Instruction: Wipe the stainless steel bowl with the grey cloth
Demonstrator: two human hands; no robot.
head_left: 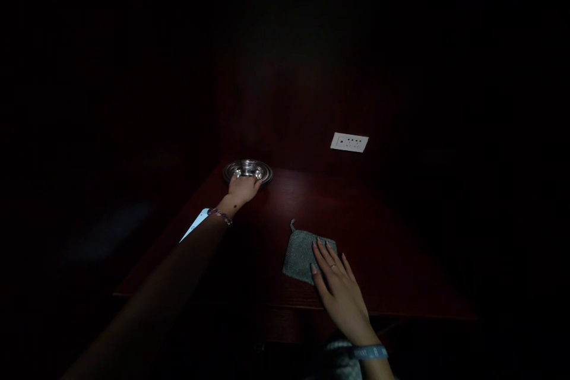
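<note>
At the far left of the dark red table, my left hand point(244, 189) reaches to the near rim of a shiny metal bowl point(247, 167). Its fingers bend over the rim and grip it, though the fingertips are partly hidden. Near the front edge, a grey-green cloth point(300, 255) with a small hanging loop lies flat. My right hand point(341, 285) rests palm down on the cloth's right side, its fingers stretched out and slightly spread.
A lit phone screen point(195, 225) shows beside my left forearm, partly covered by it. The red table point(378, 249) meets a back panel bearing a white power socket point(350, 142). Deep darkness hides the surroundings.
</note>
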